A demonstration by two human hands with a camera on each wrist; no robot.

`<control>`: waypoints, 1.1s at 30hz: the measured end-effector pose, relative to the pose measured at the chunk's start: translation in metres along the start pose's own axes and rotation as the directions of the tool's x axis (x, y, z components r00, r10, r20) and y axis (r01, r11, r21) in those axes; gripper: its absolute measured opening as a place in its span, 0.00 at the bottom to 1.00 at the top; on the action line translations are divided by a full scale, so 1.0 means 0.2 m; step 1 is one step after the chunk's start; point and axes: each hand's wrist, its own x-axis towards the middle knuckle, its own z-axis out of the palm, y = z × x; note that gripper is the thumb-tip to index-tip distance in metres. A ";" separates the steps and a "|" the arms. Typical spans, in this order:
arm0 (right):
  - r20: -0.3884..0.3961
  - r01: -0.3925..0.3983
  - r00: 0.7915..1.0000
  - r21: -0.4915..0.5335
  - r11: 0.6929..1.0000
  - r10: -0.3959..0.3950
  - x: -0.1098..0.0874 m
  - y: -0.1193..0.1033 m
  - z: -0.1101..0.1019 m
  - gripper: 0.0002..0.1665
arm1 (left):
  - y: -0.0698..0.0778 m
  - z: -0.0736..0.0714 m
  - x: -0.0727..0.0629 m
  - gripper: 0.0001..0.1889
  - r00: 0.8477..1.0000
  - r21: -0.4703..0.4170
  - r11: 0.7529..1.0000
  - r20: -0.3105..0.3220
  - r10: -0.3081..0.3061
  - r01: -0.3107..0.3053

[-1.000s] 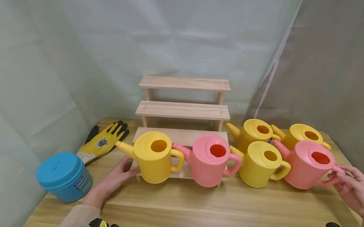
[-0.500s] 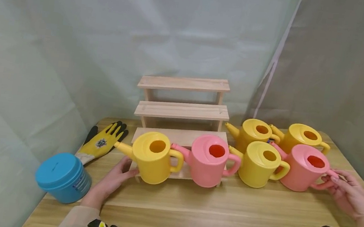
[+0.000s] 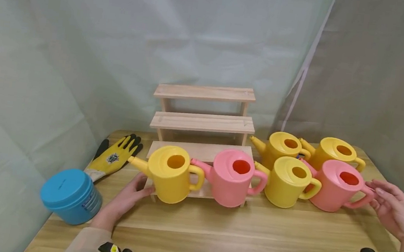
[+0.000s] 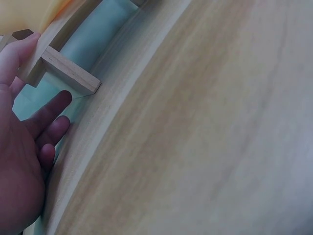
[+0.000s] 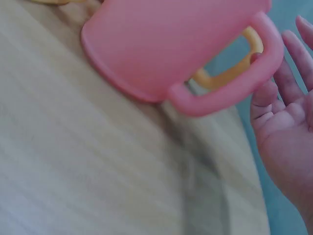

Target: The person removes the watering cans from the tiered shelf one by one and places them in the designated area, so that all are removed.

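My left hand (image 3: 128, 196) holds the left end of the lowest step of a wooden stepped shelf (image 3: 202, 122). In the left wrist view, thumb and forefinger are at the board's end (image 4: 36, 66), the other fingers loose. A yellow watering can (image 3: 170, 185) and a pink watering can (image 3: 230, 187) stand side by side on that step, spouts left. At the right, another pink watering can (image 3: 333, 191) stands beside a pale yellow watering can (image 3: 284, 187). My right hand (image 3: 398, 210) is at this pink can's handle (image 5: 234, 90), its fingers loosely spread.
Two more yellow watering cans (image 3: 283, 145) (image 3: 330, 153) stand behind at the back right. A blue lidded tub (image 3: 70, 198) and yellow-black work gloves (image 3: 114, 157) lie left of the shelf on the wooden table (image 3: 230, 241). Fabric walls (image 3: 205, 30) enclose the table.
The right-hand pink watering can has moved left, closer to the pale yellow one. My right hand has loosened from its handle and drawn slightly right. My left hand has stayed put.
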 end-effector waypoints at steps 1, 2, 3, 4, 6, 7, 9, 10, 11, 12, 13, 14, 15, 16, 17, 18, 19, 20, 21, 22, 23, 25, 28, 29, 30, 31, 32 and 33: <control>-0.067 0.019 0.997 -0.044 0.999 -0.022 0.01 -0.01 0.02 0.20 | 0.00 0.00 0.00 0.36 1.000 0.000 1.000 0.001 0.002 -0.002; -0.119 0.043 0.992 -0.083 0.996 -0.053 0.02 -0.02 0.04 0.18 | 0.00 0.00 0.00 0.36 1.000 0.000 1.000 0.002 0.006 -0.006; -0.161 0.064 0.984 -0.113 0.991 -0.082 0.03 -0.04 0.06 0.17 | 0.00 0.00 0.00 0.36 1.000 0.002 1.000 0.003 0.009 -0.009; -0.199 0.071 0.975 -0.147 0.987 -0.100 0.04 -0.05 0.08 0.16 | 0.00 0.00 0.00 0.36 1.000 0.003 1.000 0.004 0.012 -0.012; -0.233 0.069 0.966 -0.183 0.981 -0.112 0.08 -0.08 0.14 0.16 | 0.00 0.00 0.01 0.35 1.000 -0.002 1.000 0.005 0.018 -0.018; -0.232 0.071 0.966 -0.191 0.979 -0.115 0.10 -0.09 0.16 0.16 | -0.01 0.00 0.01 0.35 1.000 -0.005 1.000 0.006 0.021 -0.021; -0.201 0.059 0.975 -0.185 0.981 -0.097 0.14 -0.11 0.22 0.17 | -0.01 0.00 0.01 0.35 1.000 -0.010 1.000 0.008 0.022 -0.022; -0.181 0.045 0.980 -0.194 0.980 -0.081 0.16 -0.12 0.25 0.18 | -0.01 0.00 0.01 0.35 1.000 -0.012 1.000 0.009 0.024 -0.024; -0.157 0.028 0.986 -0.203 0.979 -0.061 0.18 -0.12 0.29 0.19 | -0.01 0.00 0.01 0.35 1.000 -0.015 1.000 0.009 0.024 -0.024; -0.130 0.008 0.991 -0.213 0.977 -0.036 0.21 -0.12 0.32 0.19 | -0.01 0.00 0.01 0.36 1.000 -0.015 1.000 0.010 0.024 -0.023; -0.111 -0.015 0.994 -0.258 0.966 -0.015 0.22 -0.12 0.36 0.20 | -0.01 0.00 0.01 0.36 1.000 -0.014 1.000 0.010 0.023 -0.023; -0.080 -0.034 0.997 -0.296 0.955 0.010 0.24 -0.12 0.40 0.20 | -0.01 0.00 0.01 0.36 1.000 -0.012 1.000 0.009 0.021 -0.021; -0.062 -0.050 0.998 -0.350 0.935 0.030 0.26 -0.11 0.44 0.21 | -0.01 0.00 0.01 0.36 1.000 -0.014 1.000 0.008 0.020 -0.020; -0.039 -0.056 0.998 -0.404 0.913 0.044 0.28 -0.10 0.48 0.21 | -0.01 0.00 0.01 0.36 1.000 -0.014 1.000 0.007 0.018 -0.018; -0.007 -0.056 0.998 -0.450 0.891 0.059 0.30 -0.09 0.52 0.21 | -0.01 0.00 0.01 0.37 1.000 -0.015 1.000 0.005 0.016 -0.016; 0.029 -0.051 0.997 -0.488 0.871 0.075 0.31 -0.07 0.56 0.22 | -0.01 0.00 0.01 0.37 1.000 -0.016 1.000 0.003 0.015 -0.014; 0.061 -0.044 0.994 -0.530 0.847 0.089 0.33 -0.05 0.60 0.22 | 0.00 0.00 0.01 0.37 1.000 -0.018 1.000 0.002 0.012 -0.012; 0.089 -0.037 0.990 -0.568 0.822 0.106 0.34 -0.04 0.64 0.21 | 0.00 0.00 0.01 0.38 1.000 -0.018 1.000 0.003 0.012 -0.012; 0.104 -0.034 0.987 -0.613 0.790 0.124 0.36 -0.02 0.68 0.21 | 0.00 0.00 0.00 0.38 1.000 -0.017 1.000 0.004 0.012 -0.012; 0.126 -0.030 0.981 -0.648 0.761 0.146 0.37 -0.01 0.71 0.20 | 0.00 0.00 0.00 0.38 1.000 -0.018 1.000 0.003 0.013 -0.013; 0.133 -0.037 0.975 -0.687 0.725 0.176 0.38 0.01 0.75 0.20 | 0.00 0.00 0.00 0.37 1.000 -0.025 0.999 0.004 0.019 -0.019; 0.114 -0.068 0.965 -0.760 0.646 0.236 0.39 0.04 0.82 0.20 | 0.01 0.00 0.00 0.36 1.000 -0.040 0.999 0.009 0.030 -0.029; 0.103 -0.092 0.947 -0.821 0.563 0.305 0.40 0.09 0.89 0.24 | 0.01 0.00 0.00 0.35 0.999 -0.062 0.997 0.012 0.044 -0.043; 0.108 -0.091 0.942 -0.831 0.549 0.319 0.41 0.10 0.91 0.25 | 0.01 0.00 0.00 0.34 0.999 -0.065 0.997 0.013 0.047 -0.046; 0.123 -0.080 0.937 -0.836 0.543 0.327 0.41 0.12 0.93 0.26 | 0.01 0.00 0.00 0.34 0.999 -0.062 0.997 0.013 0.047 -0.046; 0.137 -0.067 0.933 -0.843 0.534 0.333 0.42 0.14 0.95 0.26 | 0.01 0.00 0.00 0.35 0.999 -0.058 0.997 0.014 0.047 -0.046; 0.156 -0.056 0.927 -0.842 0.536 0.341 0.42 0.16 0.96 0.25 | 0.01 0.00 0.00 0.35 0.999 -0.055 0.997 0.013 0.046 -0.045; 0.170 -0.046 0.922 -0.843 0.535 0.348 0.42 0.18 0.97 0.25 | 0.01 0.00 0.00 0.35 0.999 -0.055 0.997 0.013 0.046 -0.046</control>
